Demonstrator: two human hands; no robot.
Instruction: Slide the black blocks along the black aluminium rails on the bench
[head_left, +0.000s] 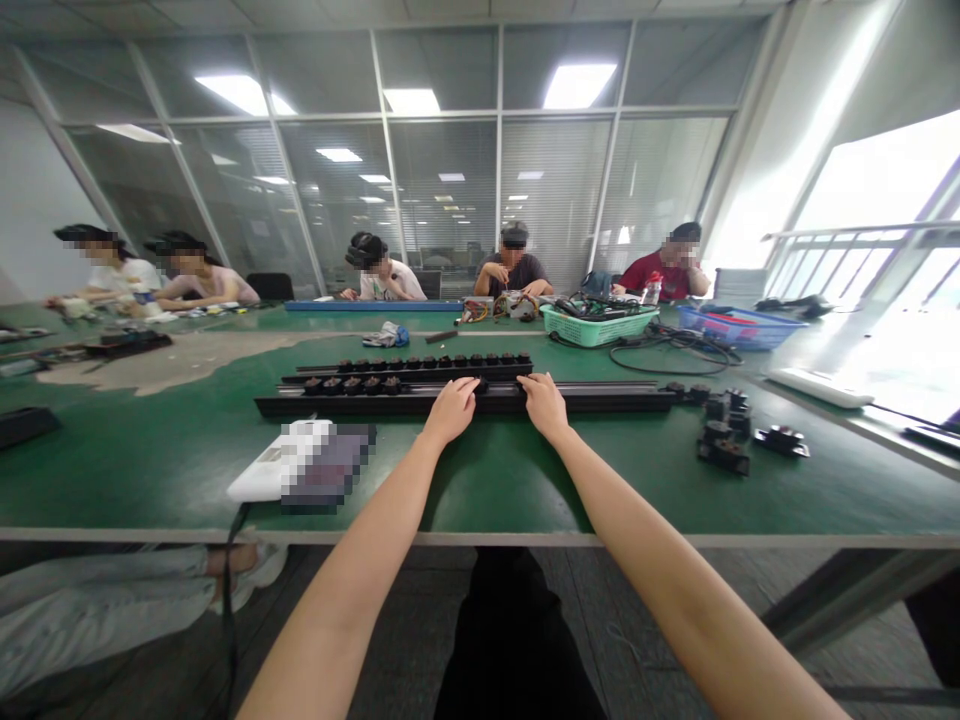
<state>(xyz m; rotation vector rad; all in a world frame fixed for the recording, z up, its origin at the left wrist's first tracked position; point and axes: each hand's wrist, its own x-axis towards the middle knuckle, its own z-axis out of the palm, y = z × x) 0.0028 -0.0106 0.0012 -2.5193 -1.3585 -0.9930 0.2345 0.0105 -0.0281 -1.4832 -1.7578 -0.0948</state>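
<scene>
Long black metal rail point(600, 401), stiff, judged heavy, best taken at mid-length; left hand point(451, 411) and right hand point(544, 406) laid upon it, grip not determinable.

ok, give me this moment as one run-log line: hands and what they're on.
left hand: on black rail | right hand: on same rail | nearby: black blocks | surface: green table

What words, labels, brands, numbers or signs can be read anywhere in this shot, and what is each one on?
No text can be read: the white flat device has a pixelated patch over it, the bottle behind the green plastic basket shows a marking too small to read, and nothing legible shows on the black rail.
</scene>
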